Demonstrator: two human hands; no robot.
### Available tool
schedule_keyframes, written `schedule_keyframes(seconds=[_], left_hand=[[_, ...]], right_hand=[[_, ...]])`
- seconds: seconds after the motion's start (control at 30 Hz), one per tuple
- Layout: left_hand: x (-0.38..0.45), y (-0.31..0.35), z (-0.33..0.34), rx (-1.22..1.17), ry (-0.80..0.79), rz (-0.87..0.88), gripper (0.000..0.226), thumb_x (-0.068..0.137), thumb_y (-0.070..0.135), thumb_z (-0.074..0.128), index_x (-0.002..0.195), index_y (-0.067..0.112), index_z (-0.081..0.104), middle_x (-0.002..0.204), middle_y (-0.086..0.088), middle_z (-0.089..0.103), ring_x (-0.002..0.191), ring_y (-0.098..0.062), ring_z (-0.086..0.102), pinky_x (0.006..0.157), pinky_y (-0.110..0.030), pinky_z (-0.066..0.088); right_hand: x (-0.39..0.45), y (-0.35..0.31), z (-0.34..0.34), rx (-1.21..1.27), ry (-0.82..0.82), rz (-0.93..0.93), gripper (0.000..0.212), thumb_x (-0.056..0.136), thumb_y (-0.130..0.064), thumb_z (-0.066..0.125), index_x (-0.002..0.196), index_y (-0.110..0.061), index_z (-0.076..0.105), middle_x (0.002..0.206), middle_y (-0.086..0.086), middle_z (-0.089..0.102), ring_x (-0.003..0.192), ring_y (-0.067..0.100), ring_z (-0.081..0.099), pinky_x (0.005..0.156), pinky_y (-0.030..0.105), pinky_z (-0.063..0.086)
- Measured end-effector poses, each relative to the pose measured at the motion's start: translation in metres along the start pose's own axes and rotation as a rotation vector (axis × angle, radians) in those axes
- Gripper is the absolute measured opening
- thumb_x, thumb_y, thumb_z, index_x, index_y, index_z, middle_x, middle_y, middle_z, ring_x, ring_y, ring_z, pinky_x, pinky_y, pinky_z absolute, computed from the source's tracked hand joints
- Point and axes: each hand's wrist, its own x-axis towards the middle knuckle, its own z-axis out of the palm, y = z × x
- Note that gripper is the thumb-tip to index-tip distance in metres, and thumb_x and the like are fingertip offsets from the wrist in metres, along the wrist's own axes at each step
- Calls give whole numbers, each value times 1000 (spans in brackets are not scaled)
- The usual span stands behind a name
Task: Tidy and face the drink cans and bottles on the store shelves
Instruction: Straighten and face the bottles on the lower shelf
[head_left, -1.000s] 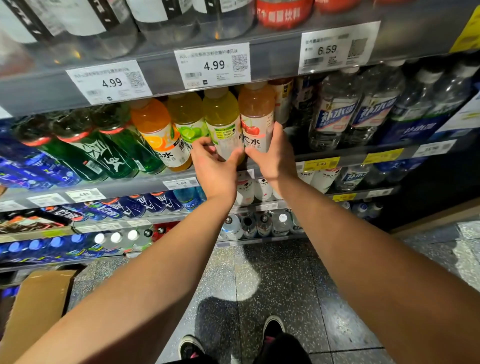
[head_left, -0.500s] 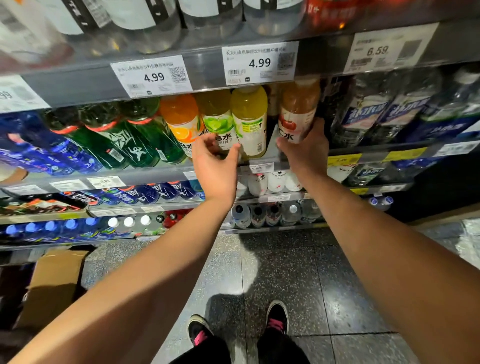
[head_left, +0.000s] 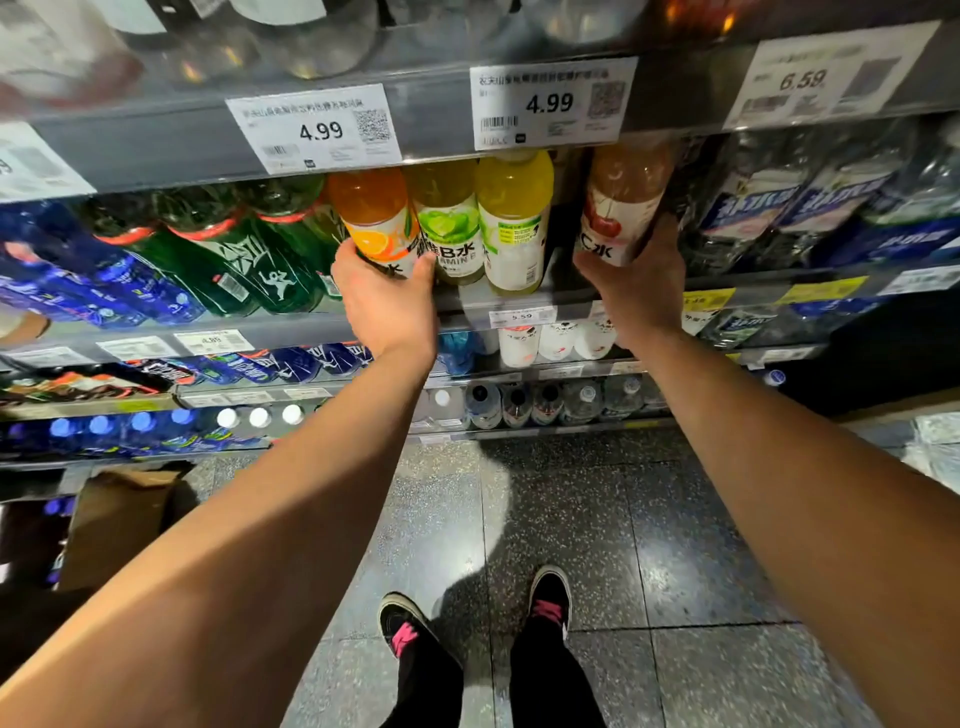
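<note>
Left hand (head_left: 387, 306) fingers curled round smooth orange plastic bottle (head_left: 375, 218); right hand (head_left: 636, 291) gripping glossy peach-coloured plastic bottle (head_left: 621, 202).

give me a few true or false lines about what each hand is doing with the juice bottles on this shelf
1. The left hand holds the orange bottle. True.
2. The right hand is empty. False: it holds the cherry bottle.
3. The cherry bottle touches the yellow bottle. False: a dark gap separates them.
4. The lime bottle stands between the orange and yellow bottles. True.
5. The tag above the yellow bottle reads 6.59. False: it reads 4.99.
</note>
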Motion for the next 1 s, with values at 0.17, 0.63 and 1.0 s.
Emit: schedule_keyframes(seconds=[0.17,0.63,1.0], left_hand=[[3,4,0,20,12,-37,63,70,42,85,117,13,55,116,-3,60,105,-23,60,83,-28,40],[-61,-18,-35,-427,-19,-3,60,66,26,93,113,3,63,103,-1,73,99,-14,70,102,-41,51],[-110,41,40,-443,-283,63,43,66,19,88,101,3,70,90,-2,77,81,-5,69,87,-25,56]], right_hand=[[-2,0,3,-47,23,-4,65,77,-22,83,127,-4,45,126,11,64,111,20,60,81,13,42],[1,0,-5,-228,97,19,65,87,-21,74,138,0,39,135,19,59,121,33,58,95,31,45],[-11,7,-20,-64,179,51,30,93,-17,61,119,-6,53,113,11,68,101,28,65,80,20,46]])
